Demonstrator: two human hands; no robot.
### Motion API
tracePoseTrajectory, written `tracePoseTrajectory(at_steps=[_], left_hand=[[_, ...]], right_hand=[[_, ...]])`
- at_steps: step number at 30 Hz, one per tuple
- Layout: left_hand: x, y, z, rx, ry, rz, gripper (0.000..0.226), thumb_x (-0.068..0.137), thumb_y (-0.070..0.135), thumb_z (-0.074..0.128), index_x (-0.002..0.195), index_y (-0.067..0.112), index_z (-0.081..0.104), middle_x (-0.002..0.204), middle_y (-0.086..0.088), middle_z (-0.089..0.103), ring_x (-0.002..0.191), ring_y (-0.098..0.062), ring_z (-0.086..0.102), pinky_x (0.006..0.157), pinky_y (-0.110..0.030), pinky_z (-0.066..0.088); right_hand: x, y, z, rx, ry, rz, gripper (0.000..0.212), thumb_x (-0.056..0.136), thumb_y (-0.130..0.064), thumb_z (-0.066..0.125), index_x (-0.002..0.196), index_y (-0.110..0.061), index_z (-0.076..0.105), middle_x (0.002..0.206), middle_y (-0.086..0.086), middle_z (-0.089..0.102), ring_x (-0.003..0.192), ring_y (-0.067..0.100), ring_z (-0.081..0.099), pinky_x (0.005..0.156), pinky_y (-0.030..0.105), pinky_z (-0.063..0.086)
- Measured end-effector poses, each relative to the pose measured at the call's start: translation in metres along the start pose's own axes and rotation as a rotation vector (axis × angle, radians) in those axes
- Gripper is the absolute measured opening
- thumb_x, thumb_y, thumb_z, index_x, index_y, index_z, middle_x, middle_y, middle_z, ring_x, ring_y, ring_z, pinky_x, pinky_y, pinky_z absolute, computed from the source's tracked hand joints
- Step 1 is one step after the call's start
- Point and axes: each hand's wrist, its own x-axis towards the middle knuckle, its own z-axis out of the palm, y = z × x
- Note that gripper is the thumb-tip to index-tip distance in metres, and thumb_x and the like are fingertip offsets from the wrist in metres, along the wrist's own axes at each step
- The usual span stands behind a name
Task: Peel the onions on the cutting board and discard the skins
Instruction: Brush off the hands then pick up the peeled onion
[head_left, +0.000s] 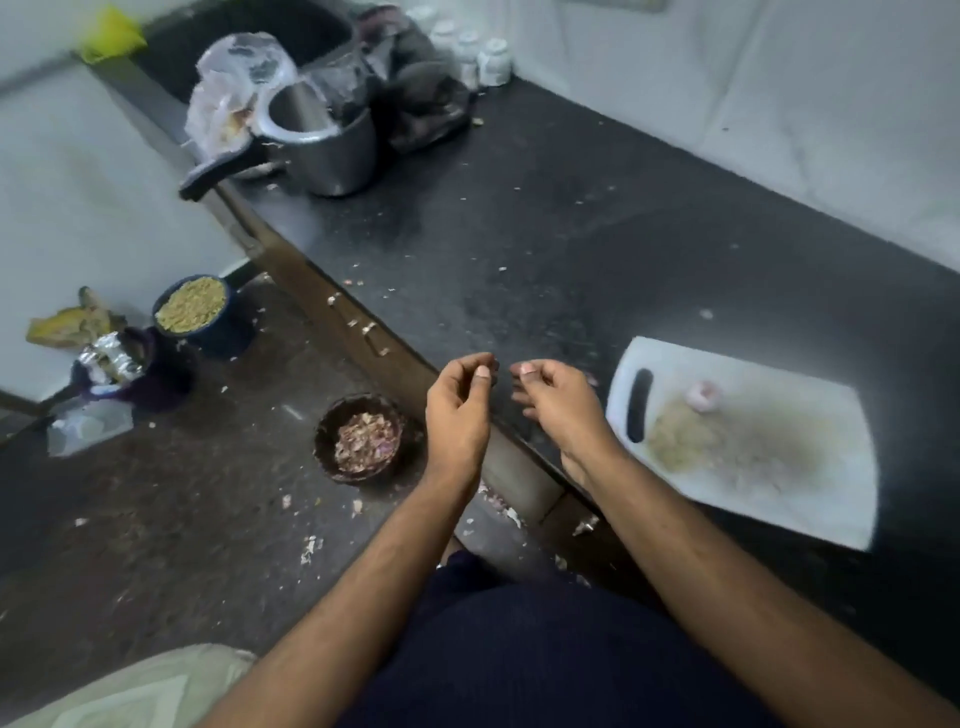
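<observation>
Fingers (483, 374) curled; onion (702, 396) pale pink

No text, label, brand or number can be read anywhere; the yellow packet (67, 326) on the floor at far left is too blurred to show print.
</observation>
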Motion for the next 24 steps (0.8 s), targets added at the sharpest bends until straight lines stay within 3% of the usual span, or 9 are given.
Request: tracePoseTrajectory(at_steps=[4,7,13,16,19,21,22,24], left_hand=[[-0.017,-0.010,0.047,0.112,-0.152,0.047,0.017,0.100,0.012,0.060,0.111,0.018,0.072,0.108,0.004,0.076,0.105,-0.009,0.070,0.099,-0.037,0.056],[-0.025,-0.015,0.073,0.294,-0.279,0.129,0.019,0.097,0.013,0.064,0.112,0.022,0.071,0.108,0.010,0.074,0.098,-0.001,0.069,0.091,-0.030,0.057],[-0.037,-0.027,0.113,0.580,-0.459,0.255,0.025,0.093,0.015,0.069,0.118,0.017,0.070,0.102,0.012,0.064,0.096,-0.021,0.065,0.094,-0.034,0.050],[-0.033,-0.030,0.125,0.742,-0.530,0.350,0.031,0.092,0.021,0.071,0.123,0.015,0.067,0.122,0.001,0.065,0.114,-0.025,0.058,0.100,-0.029,0.042],[-0.030,-0.033,0.131,0.837,-0.572,0.385,0.050,0.091,0.036,0.074,0.133,0.013,0.061,0.139,-0.001,0.058,0.131,-0.021,0.044,0.104,-0.008,0.016],[-0.025,-0.033,0.133,0.854,-0.631,0.375,0.072,0.084,0.050,0.077,0.142,0.013,0.055,0.152,0.000,0.046,0.141,-0.018,0.033,0.107,-0.003,0.004],[-0.023,-0.034,0.132,0.865,-0.678,0.374,0.086,0.078,0.058,0.079,0.147,0.014,0.051,0.159,0.000,0.038,0.145,-0.018,0.027,0.113,-0.007,0.002],[-0.016,-0.035,0.132,0.953,-0.784,0.410,0.111,0.067,0.071,0.078,0.155,0.016,0.039,0.168,0.000,0.021,0.151,-0.019,0.019,0.125,-0.029,0.007]], right_hand=[[-0.013,0.027,-0.063,0.012,0.166,0.005,0.020,0.104,-0.021,0.053,0.093,-0.025,0.069,0.110,-0.006,0.075,0.089,0.010,0.072,0.081,0.030,0.055],[-0.021,0.046,-0.099,-0.036,0.294,-0.020,0.021,0.101,-0.019,0.055,0.089,-0.024,0.072,0.095,-0.006,0.077,0.087,0.016,0.072,0.081,0.036,0.055],[-0.029,0.074,-0.146,-0.119,0.439,-0.016,0.017,0.101,-0.021,0.057,0.099,-0.028,0.073,0.098,-0.011,0.075,0.093,0.013,0.071,0.089,0.047,0.059],[-0.028,0.077,-0.156,-0.118,0.446,-0.020,0.016,0.102,-0.022,0.057,0.104,-0.024,0.073,0.098,-0.010,0.075,0.091,0.012,0.071,0.086,0.047,0.061],[-0.027,0.072,-0.163,-0.234,0.537,-0.150,0.015,0.101,-0.019,0.059,0.108,-0.017,0.072,0.105,-0.007,0.075,0.097,0.011,0.070,0.088,0.034,0.059],[-0.022,0.068,-0.172,-0.350,0.613,-0.288,0.016,0.098,-0.017,0.064,0.114,-0.019,0.067,0.112,-0.006,0.068,0.103,0.013,0.066,0.087,0.025,0.053],[-0.020,0.068,-0.176,-0.454,0.619,-0.341,0.024,0.096,-0.019,0.067,0.119,-0.021,0.065,0.115,-0.005,0.063,0.104,0.013,0.062,0.088,0.026,0.050],[-0.009,0.072,-0.184,-0.618,0.538,-0.383,0.041,0.091,-0.023,0.074,0.130,-0.024,0.062,0.122,-0.004,0.057,0.106,0.007,0.052,0.091,0.026,0.045]])
